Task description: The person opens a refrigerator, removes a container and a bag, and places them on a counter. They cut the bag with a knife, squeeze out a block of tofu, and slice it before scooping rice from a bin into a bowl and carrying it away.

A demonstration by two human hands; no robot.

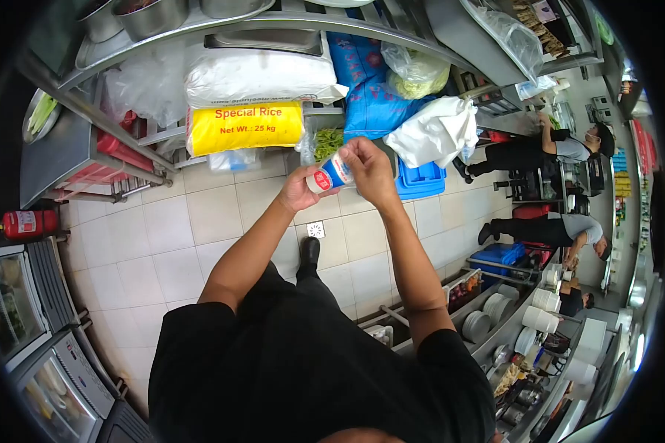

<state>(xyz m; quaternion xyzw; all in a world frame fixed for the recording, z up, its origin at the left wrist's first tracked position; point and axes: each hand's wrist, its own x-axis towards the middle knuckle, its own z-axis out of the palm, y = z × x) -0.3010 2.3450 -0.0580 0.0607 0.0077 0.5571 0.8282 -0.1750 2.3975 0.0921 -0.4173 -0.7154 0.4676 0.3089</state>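
Note:
A small white container with a blue and red label is held between both hands, tilted up to the right. My left hand has its fingers round the lower left end, where a red round mark shows. My right hand grips the upper right end with thumb and fingers, hiding that end. Just beyond the hands lie a yellow and white rice sack, some green vegetables and a white cloth or bag on a blue bin.
A metal rack with pots runs across the top. A red fire extinguisher and glass-door fridges are at the left. Two people stand at the right, near shelves with stacked bowls. A floor drain lies below the hands.

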